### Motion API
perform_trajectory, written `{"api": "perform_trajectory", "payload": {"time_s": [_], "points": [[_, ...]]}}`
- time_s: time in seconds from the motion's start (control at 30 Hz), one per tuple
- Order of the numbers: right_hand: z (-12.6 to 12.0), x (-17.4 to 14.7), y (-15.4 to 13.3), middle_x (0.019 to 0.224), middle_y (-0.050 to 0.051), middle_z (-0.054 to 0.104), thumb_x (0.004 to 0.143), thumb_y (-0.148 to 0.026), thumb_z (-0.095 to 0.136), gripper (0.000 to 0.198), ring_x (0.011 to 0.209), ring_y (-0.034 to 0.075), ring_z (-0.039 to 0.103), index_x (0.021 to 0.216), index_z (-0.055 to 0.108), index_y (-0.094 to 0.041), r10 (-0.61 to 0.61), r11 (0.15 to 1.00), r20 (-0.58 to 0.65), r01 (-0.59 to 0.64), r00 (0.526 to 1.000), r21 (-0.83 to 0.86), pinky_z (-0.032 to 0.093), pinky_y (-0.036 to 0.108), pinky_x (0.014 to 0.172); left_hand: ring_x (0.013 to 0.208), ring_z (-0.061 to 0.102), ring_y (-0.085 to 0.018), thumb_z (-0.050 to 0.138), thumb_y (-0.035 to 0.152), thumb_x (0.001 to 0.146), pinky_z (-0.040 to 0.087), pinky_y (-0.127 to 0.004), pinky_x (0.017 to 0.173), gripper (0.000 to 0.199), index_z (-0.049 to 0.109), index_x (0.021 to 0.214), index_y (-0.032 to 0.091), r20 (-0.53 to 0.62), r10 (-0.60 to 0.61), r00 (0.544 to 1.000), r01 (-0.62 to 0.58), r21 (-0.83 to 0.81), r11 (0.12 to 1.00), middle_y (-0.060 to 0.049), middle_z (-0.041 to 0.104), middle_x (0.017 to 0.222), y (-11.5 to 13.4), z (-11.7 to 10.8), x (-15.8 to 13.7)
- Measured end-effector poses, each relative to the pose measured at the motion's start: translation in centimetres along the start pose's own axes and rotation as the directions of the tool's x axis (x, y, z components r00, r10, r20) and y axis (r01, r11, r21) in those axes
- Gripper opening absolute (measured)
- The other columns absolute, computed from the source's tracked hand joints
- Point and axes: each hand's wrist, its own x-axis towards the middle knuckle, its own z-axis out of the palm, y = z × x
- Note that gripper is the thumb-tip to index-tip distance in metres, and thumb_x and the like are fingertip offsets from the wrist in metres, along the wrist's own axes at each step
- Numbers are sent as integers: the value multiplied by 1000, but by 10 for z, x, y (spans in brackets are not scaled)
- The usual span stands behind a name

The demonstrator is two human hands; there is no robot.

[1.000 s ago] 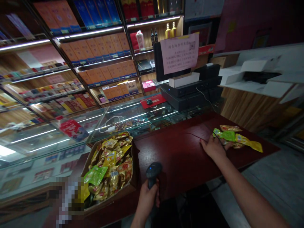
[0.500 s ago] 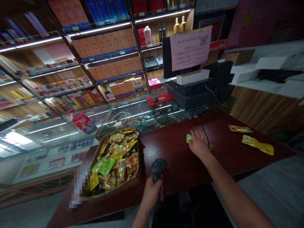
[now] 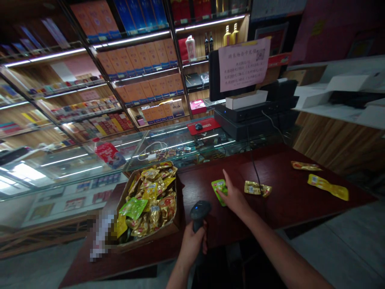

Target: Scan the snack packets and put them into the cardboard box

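Observation:
My left hand [image 3: 192,243] is wrapped round the handle of a dark barcode scanner [image 3: 199,210], its head upright above the table's near edge. My right hand [image 3: 236,196] grips a small green snack packet [image 3: 219,185] low over the table, thumb across it and index finger stretched out; the other fingers are partly hidden. Right of this hand lies a gold snack packet [image 3: 252,188], with a dark cable crossing by it. On the left, an open cardboard box [image 3: 178,226] is heaped with gold and yellow packets, a green packet [image 3: 134,208] on top.
Farther right on the dark red table [image 3: 198,180] lie another gold packet [image 3: 305,165] and a long yellow packet [image 3: 327,187]. Behind it stand a glass display counter [image 3: 180,140], a red-labelled bottle [image 3: 108,153], a mouse [image 3: 199,126] and a monitor [image 3: 214,76]. Stocked shelves line the wall.
My right hand has moved left and nearer with the green packet, uncovering the gold packet on the table. My left hand keeps the scanner in about the same place.

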Motion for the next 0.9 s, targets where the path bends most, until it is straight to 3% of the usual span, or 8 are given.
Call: {"api": "perform_trajectory", "payload": {"time_s": [0.1,0.2,0.37,0.47,0.57,0.73,0.9], "points": [[24,-18,-4,118,7,70,90,-32,51,45,108,24,67,133,61,-28,-63,978,28,56,998,200,53,37,93,28,44,-10,68,41,68,36,-20,29,31,58,85,17,6,4,1000,-4,-11,1000,8,52,47,-1,-1,0],[29,-20,5,118,8,71,90,-32,46,38,106,23,68,115,74,-26,-8,942,9,5,1000,335,53,38,95,28,44,-9,68,40,68,36,-20,29,31,57,86,18,10,-2,1000,2,-27,1000,8,53,48,-2,-3,-1],[26,-16,18,130,9,67,83,-31,58,46,119,24,63,127,67,-23,51,858,17,-52,999,511,47,42,105,30,45,-9,69,40,68,37,-19,32,33,58,90,18,11,-43,999,44,-57,997,9,52,48,4,-3,-4],[30,-18,20,135,8,64,81,-32,66,55,115,25,65,134,61,-23,37,813,96,-86,995,576,52,41,99,31,46,-9,68,39,68,37,-19,32,33,58,91,17,26,-51,998,53,-67,996,8,53,50,12,-2,-8],[33,-22,18,131,8,67,79,-33,69,55,107,25,69,133,62,-22,24,801,137,-101,990,590,56,41,91,30,46,-9,67,38,70,36,-19,32,31,59,92,17,37,-14,999,15,-27,1000,8,53,50,25,-3,-14],[29,-23,13,122,7,71,78,-35,72,52,108,27,69,128,66,-23,20,861,115,-76,993,503,53,43,98,31,45,-9,68,38,73,36,-19,34,26,59,85,17,42,25,999,-29,87,996,7,53,45,48,-3,-20],[24,-22,9,119,8,72,80,-37,66,41,107,27,70,118,72,-23,34,846,122,-93,992,525,54,41,96,31,45,-9,66,34,73,36,-19,35,22,58,85,17,39,32,999,-36,125,991,8,53,43,53,-3,-19]]}}
